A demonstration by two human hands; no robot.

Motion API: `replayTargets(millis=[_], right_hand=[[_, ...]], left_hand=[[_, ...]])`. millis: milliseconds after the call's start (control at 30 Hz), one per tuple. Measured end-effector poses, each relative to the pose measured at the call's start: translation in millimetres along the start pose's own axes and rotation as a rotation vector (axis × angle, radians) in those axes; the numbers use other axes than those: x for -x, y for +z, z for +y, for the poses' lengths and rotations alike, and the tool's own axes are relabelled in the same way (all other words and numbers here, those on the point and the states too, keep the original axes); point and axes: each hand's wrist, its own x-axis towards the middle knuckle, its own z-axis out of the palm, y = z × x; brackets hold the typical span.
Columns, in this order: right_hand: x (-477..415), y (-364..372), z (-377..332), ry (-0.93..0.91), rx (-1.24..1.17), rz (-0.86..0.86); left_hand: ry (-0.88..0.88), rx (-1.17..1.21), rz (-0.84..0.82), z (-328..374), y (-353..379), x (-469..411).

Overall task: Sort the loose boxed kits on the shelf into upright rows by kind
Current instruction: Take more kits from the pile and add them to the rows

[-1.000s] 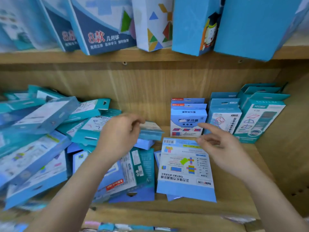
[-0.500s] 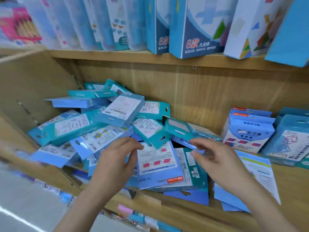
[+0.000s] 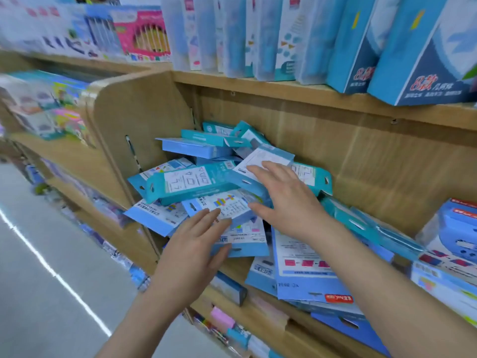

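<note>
Boxed kits (image 3: 206, 182) are lying heaped at the shelf's (image 3: 258, 329) left end; the left hand (image 3: 191, 244) and right hand (image 3: 286, 200) are resting spread, flat on them.

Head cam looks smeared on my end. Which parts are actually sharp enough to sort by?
Head view: the left hand, right hand and pile of kits read fairly sharp; the left-side shelves and upper boxes are motion-blurred; wide-angle bending at edges; lighting even, no glare.

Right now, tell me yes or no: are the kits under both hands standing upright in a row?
No: the boxed kits under the left hand and right hand lie flat and tilted in a jumbled heap.
</note>
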Motion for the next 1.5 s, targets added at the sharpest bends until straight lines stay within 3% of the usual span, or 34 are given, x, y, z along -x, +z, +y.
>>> replayTargets(millis=[133, 300, 367, 467, 567, 667, 900, 1133, 1300, 1500], right_hand=[[-20, 22, 6, 0.039, 0.005, 0.035], [-13, -14, 3, 0.064, -0.245, 0.508], [4, -43, -2, 0.125, -0.486, 0.618], [30, -67, -6, 0.345, -1.071, 0.586], [50, -65, -6, 0.536, -1.399, 0.409], [62, -58, -5, 0.605, -1.401, 0.359], [75, -53, -5, 0.599, -1.435, 0.269], [87, -51, -7, 0.567, -1.483, 0.258], [98, -48, -11, 0.429, -1.379, 0.262], [111, -52, -13, 0.472, -1.282, 0.413]], left_hand=[[-0.072, 0.052, -0.089, -9, 7, 4], [-0.049, 0.064, -0.056, -12, 10, 4], [-0.04, 0.09, -0.055, -16, 11, 4], [-0.091, 0.207, -0.03, -14, 9, 3], [-0.187, 0.42, 0.21, 0, -3, 4], [-0.226, 0.584, 0.357, 18, -18, 1], [-0.132, 0.707, -0.013, 53, -25, -2], [-0.211, 1.145, -0.05, 72, -35, 3], [-0.294, 1.264, -0.022, 84, -28, 7], [-0.259, 1.275, -0.081, 97, -28, 9]])
